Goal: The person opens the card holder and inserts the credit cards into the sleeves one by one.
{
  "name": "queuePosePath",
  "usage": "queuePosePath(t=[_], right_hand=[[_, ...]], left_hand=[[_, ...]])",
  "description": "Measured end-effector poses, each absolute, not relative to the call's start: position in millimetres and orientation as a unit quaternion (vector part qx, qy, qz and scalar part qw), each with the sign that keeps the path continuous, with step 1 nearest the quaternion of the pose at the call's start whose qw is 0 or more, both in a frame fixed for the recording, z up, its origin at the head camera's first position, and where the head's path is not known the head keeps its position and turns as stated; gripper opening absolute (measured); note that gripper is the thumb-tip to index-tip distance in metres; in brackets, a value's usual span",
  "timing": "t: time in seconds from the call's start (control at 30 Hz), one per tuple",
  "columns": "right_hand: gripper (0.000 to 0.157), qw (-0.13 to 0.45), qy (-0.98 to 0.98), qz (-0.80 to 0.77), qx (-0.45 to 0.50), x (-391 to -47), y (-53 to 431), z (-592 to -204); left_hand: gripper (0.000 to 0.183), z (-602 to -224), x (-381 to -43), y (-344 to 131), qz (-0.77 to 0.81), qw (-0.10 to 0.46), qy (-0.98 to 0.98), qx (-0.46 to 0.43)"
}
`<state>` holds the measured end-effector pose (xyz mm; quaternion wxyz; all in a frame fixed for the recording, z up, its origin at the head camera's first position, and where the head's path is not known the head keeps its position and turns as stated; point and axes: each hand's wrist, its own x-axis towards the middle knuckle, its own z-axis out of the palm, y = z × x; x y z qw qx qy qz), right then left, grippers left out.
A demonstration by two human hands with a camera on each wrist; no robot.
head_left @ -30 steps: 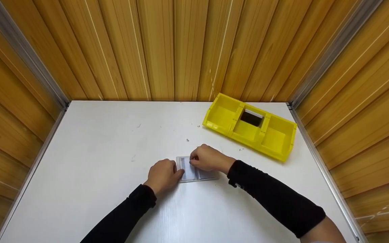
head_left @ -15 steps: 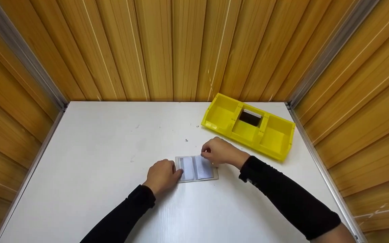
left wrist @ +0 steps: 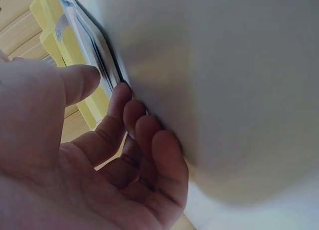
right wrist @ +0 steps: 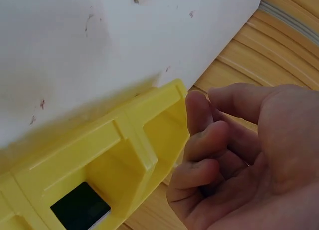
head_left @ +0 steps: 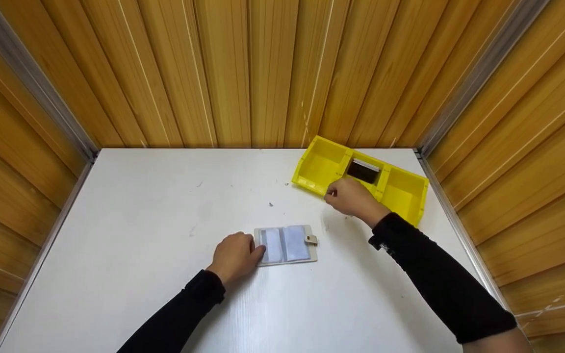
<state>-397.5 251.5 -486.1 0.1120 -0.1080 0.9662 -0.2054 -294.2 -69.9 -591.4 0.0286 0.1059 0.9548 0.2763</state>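
A small card holder lies opened flat on the white table, with clear sleeves over pale pages and a snap tab at its right edge. My left hand pinches its left edge, thumb on top and fingertips against the side, as the left wrist view shows. My right hand is above the near side of a yellow three-compartment tray. Its fingers are loosely curled, thumb near the index fingertip, and nothing is between them. In the tray's middle compartment stands a stack of dark-faced cards.
Wood-patterned walls with metal corner rails enclose the table at the back and both sides. The tray sits angled near the back right corner. Small dark marks dot the tabletop.
My right hand has left the card holder and moved right and away from me to the tray, uncovering the right page and snap tab. My left hand stays on the left edge.
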Motion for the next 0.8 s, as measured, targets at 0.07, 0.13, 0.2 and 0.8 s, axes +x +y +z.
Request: queuePosePath(t=[0.07, 0.13, 0.2, 0.8], right_hand=[[0.030, 0.096, 0.969, -0.200, -0.105, -402, 259, -485], [0.031, 0.080, 0.973, -0.192, -0.102, -406, 265, -484], [0.032, 0.071, 0.975, -0.187, -0.096, -410, 272, -482], [0.026, 0.064, 0.990, -0.104, -0.066, -450, 318, -474]], left_hand=[[0.035, -591, -294, -71, 0.276, 0.026, 0.955, 0.107], [0.035, -591, -294, -71, 0.277, 0.022, 0.955, 0.108], [0.035, -592, -294, -71, 0.278, 0.019, 0.954, 0.109], [0.037, -595, -295, -72, 0.288, 0.026, 0.952, 0.102]])
